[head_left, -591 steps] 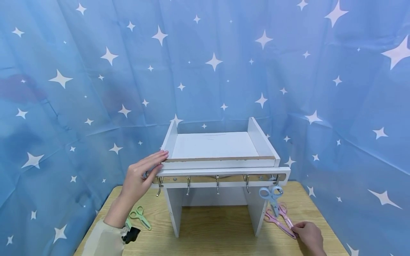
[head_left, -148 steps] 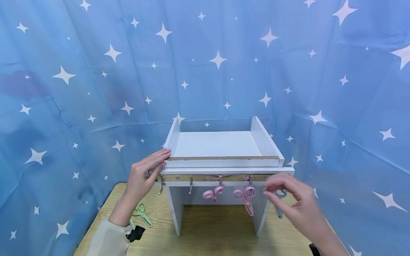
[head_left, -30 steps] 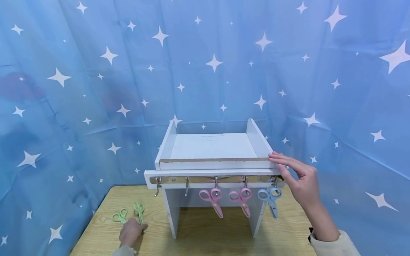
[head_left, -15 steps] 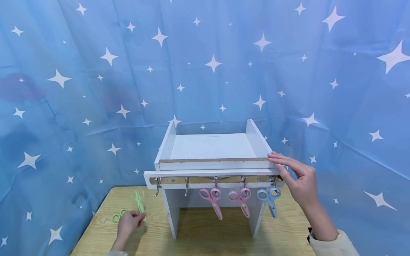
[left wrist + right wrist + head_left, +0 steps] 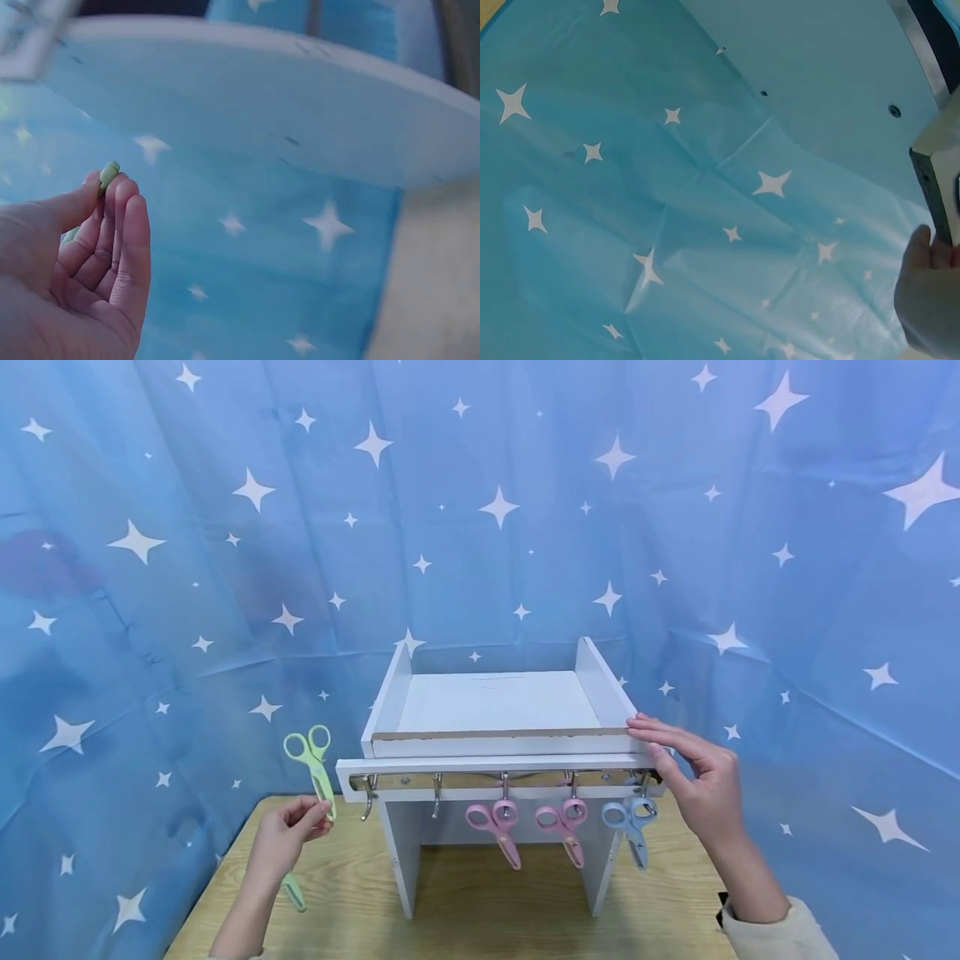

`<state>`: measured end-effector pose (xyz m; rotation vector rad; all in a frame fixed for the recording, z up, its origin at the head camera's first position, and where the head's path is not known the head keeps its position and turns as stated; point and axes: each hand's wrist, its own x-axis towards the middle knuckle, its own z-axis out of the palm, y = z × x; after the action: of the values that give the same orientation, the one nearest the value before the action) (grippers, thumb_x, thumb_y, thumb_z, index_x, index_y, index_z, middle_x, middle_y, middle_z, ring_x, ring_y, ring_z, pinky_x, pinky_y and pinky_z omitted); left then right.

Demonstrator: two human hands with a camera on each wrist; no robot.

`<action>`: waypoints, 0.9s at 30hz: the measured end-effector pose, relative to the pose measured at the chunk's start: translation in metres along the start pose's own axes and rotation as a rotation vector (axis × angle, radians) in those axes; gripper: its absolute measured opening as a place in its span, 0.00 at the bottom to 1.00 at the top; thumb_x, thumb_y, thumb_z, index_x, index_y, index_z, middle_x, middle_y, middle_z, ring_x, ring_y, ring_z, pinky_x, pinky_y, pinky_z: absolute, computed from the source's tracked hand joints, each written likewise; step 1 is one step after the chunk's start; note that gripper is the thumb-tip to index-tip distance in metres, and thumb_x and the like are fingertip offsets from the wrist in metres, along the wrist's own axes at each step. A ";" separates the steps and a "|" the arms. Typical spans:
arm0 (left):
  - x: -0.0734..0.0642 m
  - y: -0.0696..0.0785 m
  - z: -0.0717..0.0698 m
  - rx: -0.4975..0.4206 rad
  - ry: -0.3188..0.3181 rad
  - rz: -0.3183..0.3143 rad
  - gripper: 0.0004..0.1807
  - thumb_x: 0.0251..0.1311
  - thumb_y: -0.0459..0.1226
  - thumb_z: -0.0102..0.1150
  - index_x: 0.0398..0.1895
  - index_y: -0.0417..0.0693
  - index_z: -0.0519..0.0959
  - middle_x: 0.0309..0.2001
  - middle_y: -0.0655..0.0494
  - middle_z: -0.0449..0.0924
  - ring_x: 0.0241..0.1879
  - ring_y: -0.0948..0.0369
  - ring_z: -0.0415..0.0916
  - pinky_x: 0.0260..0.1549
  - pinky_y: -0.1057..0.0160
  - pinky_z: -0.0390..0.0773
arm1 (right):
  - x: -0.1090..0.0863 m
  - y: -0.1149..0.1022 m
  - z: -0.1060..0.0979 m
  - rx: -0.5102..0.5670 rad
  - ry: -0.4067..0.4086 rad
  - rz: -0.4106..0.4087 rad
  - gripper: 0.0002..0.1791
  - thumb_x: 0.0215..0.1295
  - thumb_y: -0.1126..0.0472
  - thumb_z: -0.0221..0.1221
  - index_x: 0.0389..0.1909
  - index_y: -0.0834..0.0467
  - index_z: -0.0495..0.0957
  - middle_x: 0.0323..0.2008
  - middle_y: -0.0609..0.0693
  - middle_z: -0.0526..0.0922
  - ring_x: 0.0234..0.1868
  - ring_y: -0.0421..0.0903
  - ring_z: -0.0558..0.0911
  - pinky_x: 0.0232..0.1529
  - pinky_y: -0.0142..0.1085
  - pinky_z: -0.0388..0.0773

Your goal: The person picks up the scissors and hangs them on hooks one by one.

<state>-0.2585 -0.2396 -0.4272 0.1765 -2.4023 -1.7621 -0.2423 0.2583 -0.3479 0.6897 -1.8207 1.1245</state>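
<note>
My left hand pinches the blade end of green scissors, their finger loops pointing up, left of the white shelf unit. A small green end of these scissors shows between thumb and fingers in the left wrist view. On the table, partly behind my left forearm, lies a second pair of green scissors. My right hand rests on the shelf's front right corner, fingers on top and thumb lower. Pink scissors, another pink pair and blue scissors hang from the front rail.
Two metal hooks, one at the far left and one beside it, carry nothing. The unit stands on a wooden table. A blue star-patterned curtain hangs behind and at both sides.
My left hand has picked one pair of green scissors off the table and raised it beside the rail. Both pink pairs, on the table earlier, now hang. The right hand keeps its place at the corner.
</note>
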 end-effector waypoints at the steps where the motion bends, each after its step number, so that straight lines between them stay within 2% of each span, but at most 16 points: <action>1: -0.005 0.008 0.000 -0.007 0.016 0.028 0.16 0.70 0.39 0.58 0.45 0.29 0.79 0.27 0.65 0.81 0.29 0.72 0.81 0.35 0.73 0.85 | 0.000 0.000 0.000 0.001 0.000 0.001 0.16 0.57 0.82 0.57 0.42 0.69 0.86 0.49 0.45 0.89 0.58 0.36 0.83 0.57 0.20 0.76; 4: -0.018 0.029 -0.001 -0.026 0.077 0.129 0.14 0.69 0.37 0.59 0.41 0.29 0.80 0.25 0.67 0.81 0.28 0.71 0.82 0.33 0.72 0.85 | 0.000 0.000 0.000 0.004 0.001 0.003 0.16 0.57 0.82 0.57 0.42 0.69 0.86 0.49 0.46 0.89 0.58 0.36 0.83 0.57 0.20 0.76; 7: -0.031 0.044 0.000 -0.005 0.148 0.221 0.13 0.68 0.37 0.61 0.38 0.31 0.81 0.23 0.69 0.81 0.26 0.71 0.83 0.33 0.71 0.86 | 0.000 0.000 0.000 0.006 0.004 0.005 0.15 0.57 0.82 0.57 0.42 0.69 0.86 0.49 0.46 0.89 0.58 0.36 0.83 0.57 0.20 0.76; 10: -0.043 0.055 0.001 0.025 0.194 0.274 0.11 0.67 0.36 0.63 0.36 0.34 0.82 0.23 0.71 0.82 0.26 0.72 0.82 0.33 0.72 0.85 | 0.000 0.000 0.000 0.003 0.006 0.007 0.15 0.58 0.82 0.57 0.42 0.69 0.86 0.49 0.46 0.89 0.58 0.36 0.83 0.57 0.20 0.76; 13: -0.057 0.064 0.004 0.053 0.211 0.314 0.08 0.65 0.35 0.64 0.34 0.36 0.83 0.23 0.70 0.82 0.26 0.72 0.82 0.31 0.73 0.84 | -0.001 0.000 0.000 -0.001 0.007 0.008 0.15 0.58 0.82 0.57 0.42 0.69 0.86 0.49 0.45 0.89 0.59 0.35 0.82 0.57 0.20 0.76; 16: -0.069 0.072 0.007 0.073 0.196 0.360 0.05 0.64 0.33 0.65 0.33 0.39 0.83 0.24 0.70 0.82 0.26 0.71 0.83 0.31 0.73 0.84 | -0.001 0.001 0.001 0.005 0.008 0.005 0.15 0.58 0.82 0.57 0.42 0.70 0.86 0.49 0.46 0.89 0.59 0.36 0.83 0.57 0.20 0.76; 20: -0.083 0.079 0.013 0.077 0.138 0.431 0.02 0.62 0.29 0.65 0.31 0.41 0.85 0.27 0.69 0.84 0.27 0.70 0.84 0.32 0.73 0.84 | -0.001 0.001 0.001 0.015 0.010 0.003 0.15 0.58 0.82 0.56 0.42 0.70 0.86 0.49 0.47 0.89 0.59 0.37 0.83 0.57 0.21 0.76; 27: -0.096 0.076 0.028 0.072 0.014 0.527 0.05 0.59 0.27 0.65 0.29 0.44 0.84 0.27 0.62 0.86 0.28 0.70 0.85 0.31 0.71 0.85 | -0.001 0.000 0.002 0.021 0.013 0.014 0.15 0.58 0.82 0.56 0.42 0.70 0.86 0.49 0.46 0.89 0.58 0.37 0.83 0.57 0.20 0.77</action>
<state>-0.1698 -0.1722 -0.3685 -0.3993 -2.2258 -1.4245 -0.2423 0.2568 -0.3494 0.6806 -1.8079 1.1561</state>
